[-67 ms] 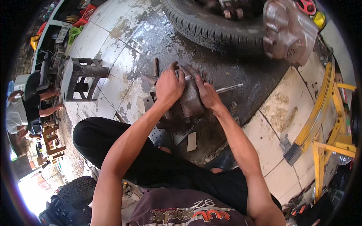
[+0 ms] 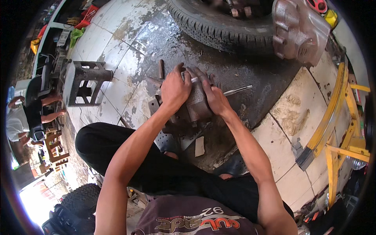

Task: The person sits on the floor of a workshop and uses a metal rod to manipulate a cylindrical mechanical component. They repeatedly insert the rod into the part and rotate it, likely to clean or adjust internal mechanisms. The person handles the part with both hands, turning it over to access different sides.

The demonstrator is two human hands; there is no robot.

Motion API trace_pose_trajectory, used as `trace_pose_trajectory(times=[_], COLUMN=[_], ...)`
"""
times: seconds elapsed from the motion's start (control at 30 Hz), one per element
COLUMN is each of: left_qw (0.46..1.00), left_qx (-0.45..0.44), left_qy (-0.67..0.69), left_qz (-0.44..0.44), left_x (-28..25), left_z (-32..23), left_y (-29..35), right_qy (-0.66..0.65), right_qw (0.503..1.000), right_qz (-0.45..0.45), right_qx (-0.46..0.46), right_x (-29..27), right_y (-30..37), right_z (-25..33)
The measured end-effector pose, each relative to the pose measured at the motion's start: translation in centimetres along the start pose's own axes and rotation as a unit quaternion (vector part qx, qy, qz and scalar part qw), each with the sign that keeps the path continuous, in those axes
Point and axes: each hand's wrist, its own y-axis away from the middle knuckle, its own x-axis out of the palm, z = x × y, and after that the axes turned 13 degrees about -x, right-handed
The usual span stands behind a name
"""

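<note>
A heavy, grimy cast-metal part [image 2: 198,109] with a rounded body stands on the floor in front of my crossed legs. My left hand [image 2: 176,89] lies over its left side, fingers curled around the far end. On the other side, my right hand [image 2: 214,95] presses along the body with its fingers bent over the top. Both hands' fingertips nearly meet there, and what lies beneath them is partly hidden. A thin silver rod [image 2: 239,90] sticks out to the right beyond my right hand. A short dark bar [image 2: 161,69] is beyond my left hand.
A large tyre [image 2: 219,37] and a brown metal cover [image 2: 299,33] are at the far side. A dark plastic stool [image 2: 88,82] is at left, a yellow metal frame [image 2: 329,117] at right. A person [image 2: 27,113] sits at the far left.
</note>
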Motion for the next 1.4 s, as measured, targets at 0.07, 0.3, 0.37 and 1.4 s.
trace_pose_trajectory(times=[0.07, 0.3, 0.37, 1.4], left_qw=[1.000, 0.999, 0.999, 0.998], left_qx=[-0.018, -0.010, -0.016, -0.030], left_qy=[-0.010, -0.022, -0.019, -0.043], left_qz=[0.012, 0.021, 0.025, 0.032], left_x=[-0.2, 0.2, -0.1, -0.5], left_z=[0.0, 0.2, 0.4, -0.7], left_y=[0.3, 0.1, 0.0, 0.4], right_qy=[0.036, 0.051, 0.046, 0.115], right_qw=[0.980, 0.999, 0.990, 0.971], right_qz=[-0.122, 0.005, -0.049, -0.042], right_qx=[-0.153, -0.016, -0.123, -0.207], right_x=[1.7, -0.5, 0.5, -0.4], right_y=[1.1, -1.0, 1.3, 3.2], right_z=[0.1, 0.0, 1.1, 1.1])
